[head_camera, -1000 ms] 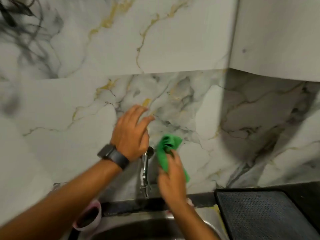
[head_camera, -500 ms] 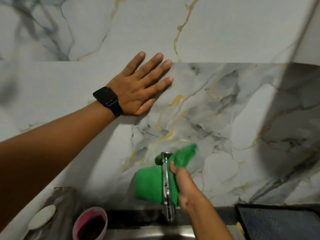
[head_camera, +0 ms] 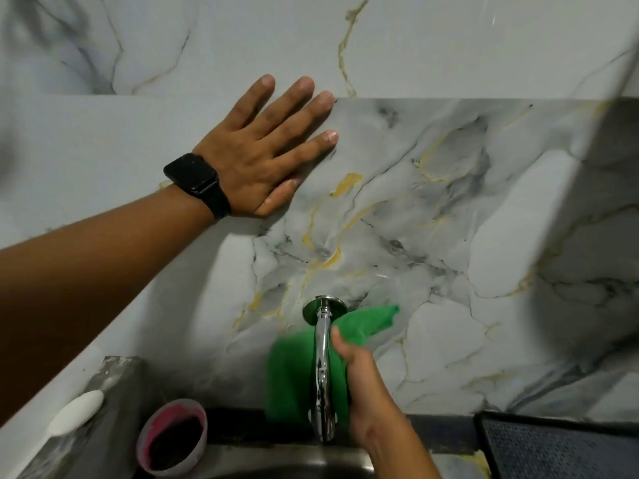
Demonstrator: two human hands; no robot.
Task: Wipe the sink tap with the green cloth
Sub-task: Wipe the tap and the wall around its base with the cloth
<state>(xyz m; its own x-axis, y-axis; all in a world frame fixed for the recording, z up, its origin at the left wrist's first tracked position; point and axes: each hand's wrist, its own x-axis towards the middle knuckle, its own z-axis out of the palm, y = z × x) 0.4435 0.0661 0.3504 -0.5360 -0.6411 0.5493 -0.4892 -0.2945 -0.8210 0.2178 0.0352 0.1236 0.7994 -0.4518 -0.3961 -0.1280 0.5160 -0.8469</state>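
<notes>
A chrome tap juts out of the marble wall and points down over the steel sink. The green cloth is wrapped behind and under the tap's spout, one corner sticking out to the right. My right hand grips the cloth on the tap's right side, thumb against the spout. My left hand, with a black watch on the wrist, lies flat with spread fingers on the marble wall, up and to the left of the tap, holding nothing.
A pink-rimmed cup with dark contents stands left of the sink. A white soap bar lies on a grey ledge at far left. A dark mesh mat covers the counter at lower right.
My left hand rose from beside the tap to rest flat on the wall. My right hand brought the cloth behind the spout and wrapped it around. The view tilted down and closer.
</notes>
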